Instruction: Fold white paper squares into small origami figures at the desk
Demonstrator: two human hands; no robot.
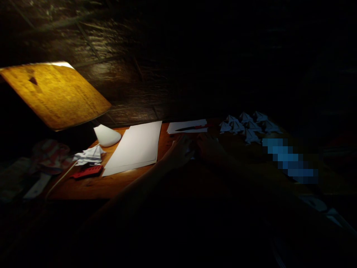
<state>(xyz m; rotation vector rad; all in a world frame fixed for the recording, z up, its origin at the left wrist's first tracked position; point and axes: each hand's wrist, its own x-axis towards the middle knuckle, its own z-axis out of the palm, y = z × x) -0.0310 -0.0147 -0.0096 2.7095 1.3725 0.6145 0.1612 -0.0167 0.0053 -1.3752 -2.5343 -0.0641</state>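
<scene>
In the dim middle of the wooden table, my left hand [182, 149] is closed, its fingers bent round a small piece of white paper [191, 154]. My right hand [208, 146] lies close beside it, fingers curled down onto the same paper. Shadow and the hands hide most of that paper, so its shape is unclear. Just beyond my hands, a knife [191, 128] with a dark blade and partly red handle rests on a small stack of white paper [173, 127]. Several folded paper figures [249, 127] stand to the right of it.
Large white sheets [136, 145] lie left of my hands on the wooden table [134, 178]. Further left are a lamp with a yellow shade [58, 95] and white base [107, 136], crumpled striped paper [90, 155], a red object [87, 172] and a cord [60, 180]. A blurred blue patch [290, 160] lies right.
</scene>
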